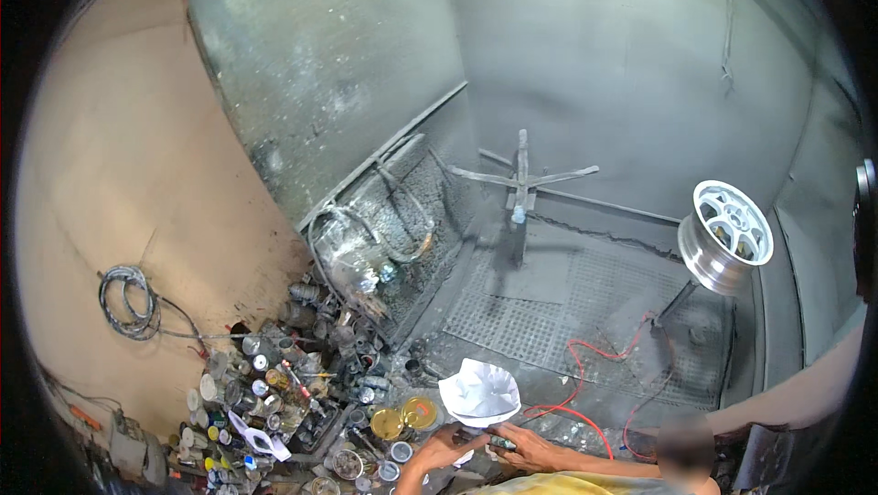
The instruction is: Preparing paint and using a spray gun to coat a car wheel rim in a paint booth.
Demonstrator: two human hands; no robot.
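Observation:
A white, crumpled paper cone (479, 390), its wide mouth facing up, stands over my two hands near the lower edge. My left hand (446, 448) is closed around the dark holder below the paper, fingers curled from the left. From the right, my right hand (532, 448) grips the same place, its fingertips by a small dark, greenish part. The paper and fingers hide most of what is under the cone, so its kind cannot be made out. Just left of the cone lie two round golden lids (419, 413), beside several small cups and cans.
Cans, jars and bottles (265, 385) crowd the lower left. A silver wheel rim (730, 230) sits on a stand at the right. A red hose (578, 376) snakes over the floor grating (585, 285). A grey cross-shaped stand (520, 182) rises behind; a coiled hose (130, 303) hangs left.

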